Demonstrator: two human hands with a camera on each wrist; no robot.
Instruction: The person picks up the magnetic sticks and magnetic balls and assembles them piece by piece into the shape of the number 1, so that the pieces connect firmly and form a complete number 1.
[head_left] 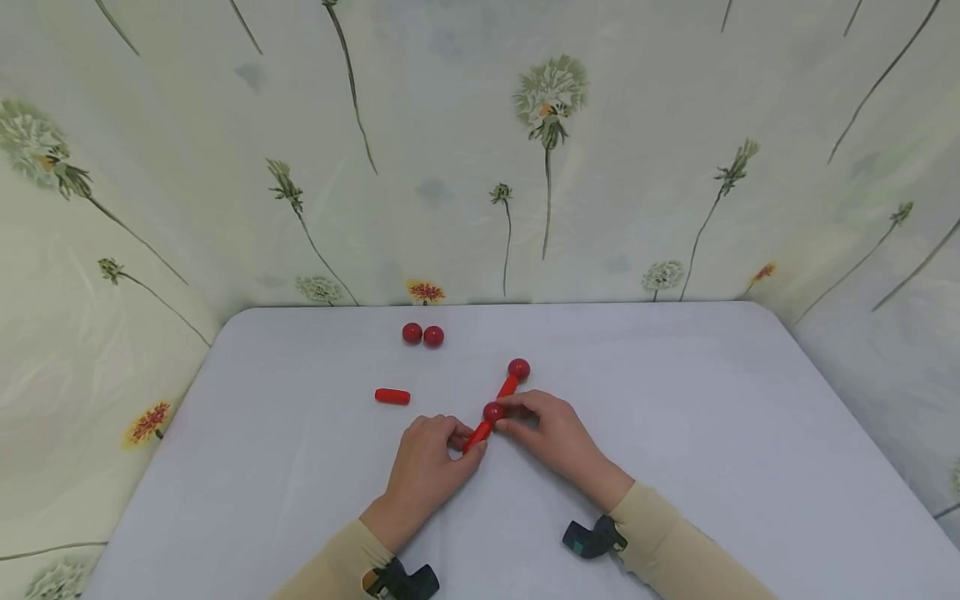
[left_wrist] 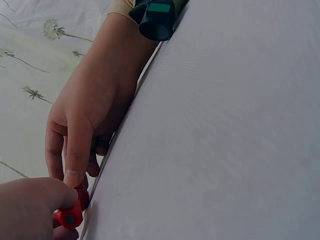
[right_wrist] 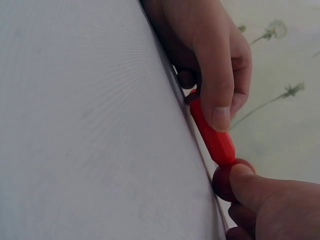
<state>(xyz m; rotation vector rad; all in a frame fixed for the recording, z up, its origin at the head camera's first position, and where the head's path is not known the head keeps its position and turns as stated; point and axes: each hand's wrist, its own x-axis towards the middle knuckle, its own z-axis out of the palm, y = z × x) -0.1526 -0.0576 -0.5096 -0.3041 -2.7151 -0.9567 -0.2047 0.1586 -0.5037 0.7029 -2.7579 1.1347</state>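
Note:
My left hand (head_left: pixel 431 462) pinches a red rod (head_left: pixel 477 436) between thumb and fingers; in the right wrist view the rod (right_wrist: pixel 212 132) shows flat facets. At the rod's far end sits a dark red ball (head_left: pixel 493 412), which my right hand (head_left: pixel 558 437) grips with thumb and fingertips. Rod and ball touch. Beyond that ball a second red rod runs up to another red ball (head_left: pixel 519 368), all roughly in one slanting line. The left wrist view shows the near rod's end face (left_wrist: pixel 70 219), with a small dark spot in its middle.
A loose red rod (head_left: pixel 392 397) lies to the left of the hands. Two red balls (head_left: pixel 412 333) sit side by side near the far edge of the white table (head_left: pixel 675 375). A flower-printed cloth (head_left: pixel 450 125) hangs behind the table and along its sides.

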